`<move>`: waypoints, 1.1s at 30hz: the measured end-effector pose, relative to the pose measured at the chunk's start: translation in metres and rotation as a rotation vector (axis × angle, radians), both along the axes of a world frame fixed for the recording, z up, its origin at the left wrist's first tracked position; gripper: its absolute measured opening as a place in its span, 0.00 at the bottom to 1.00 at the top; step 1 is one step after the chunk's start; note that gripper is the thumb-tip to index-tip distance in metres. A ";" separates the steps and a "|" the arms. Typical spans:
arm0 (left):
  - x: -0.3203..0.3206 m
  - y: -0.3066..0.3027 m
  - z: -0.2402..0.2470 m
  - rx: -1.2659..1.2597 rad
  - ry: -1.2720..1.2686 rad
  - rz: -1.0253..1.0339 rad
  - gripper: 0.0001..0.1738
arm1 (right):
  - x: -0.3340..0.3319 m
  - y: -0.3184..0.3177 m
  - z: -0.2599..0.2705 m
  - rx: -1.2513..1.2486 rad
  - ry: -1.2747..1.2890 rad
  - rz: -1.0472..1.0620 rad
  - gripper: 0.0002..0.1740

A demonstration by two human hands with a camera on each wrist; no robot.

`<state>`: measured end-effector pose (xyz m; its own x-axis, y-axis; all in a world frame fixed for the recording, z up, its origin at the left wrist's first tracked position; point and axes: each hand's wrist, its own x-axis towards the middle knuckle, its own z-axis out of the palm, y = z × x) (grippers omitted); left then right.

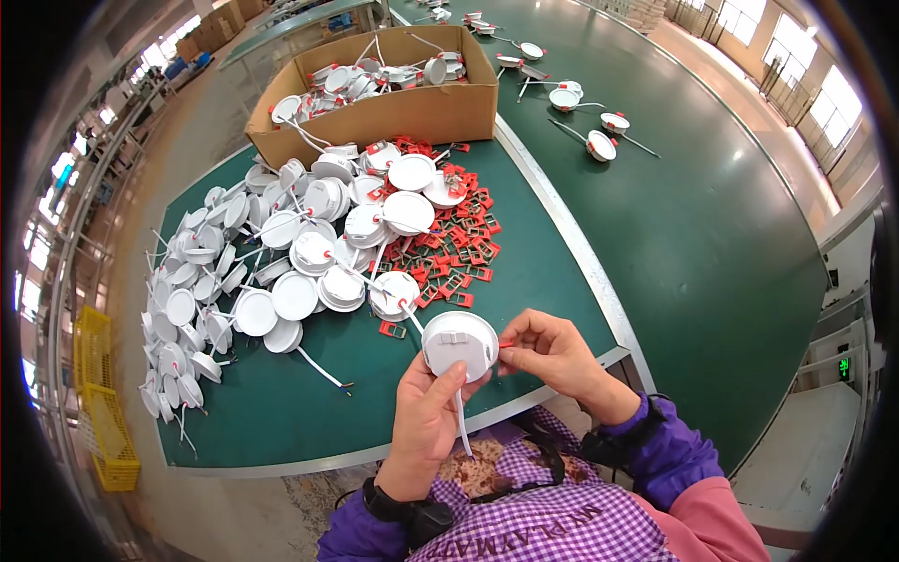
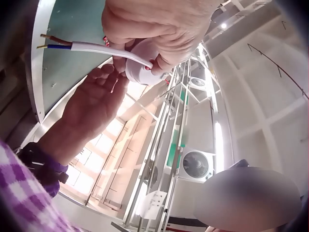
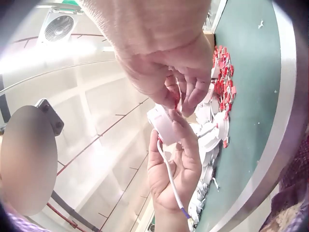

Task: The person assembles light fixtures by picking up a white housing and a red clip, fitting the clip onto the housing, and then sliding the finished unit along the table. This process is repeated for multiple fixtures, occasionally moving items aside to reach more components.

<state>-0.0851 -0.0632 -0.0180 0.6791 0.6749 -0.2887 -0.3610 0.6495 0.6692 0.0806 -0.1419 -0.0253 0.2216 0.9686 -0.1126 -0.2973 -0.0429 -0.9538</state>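
Above the bench's (image 1: 548,272) near edge, I see a white lamp fitting (image 1: 459,342) held close.
The left hand (image 1: 423,421) grips it back-side up, likely steadying the rim for the right hand (image 1: 554,356), which pinches a red clip (image 1: 506,345) there.

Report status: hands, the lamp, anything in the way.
Left hand grips the white lamp, cable dangling. Right hand pinches a red clip at its rim. Lamp pile and loose clips lie apart on the table.
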 end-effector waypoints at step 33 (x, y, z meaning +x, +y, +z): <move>0.042 -0.010 0.001 0.123 0.120 -0.003 0.21 | 0.009 -0.015 0.018 -0.051 -0.528 -0.602 0.05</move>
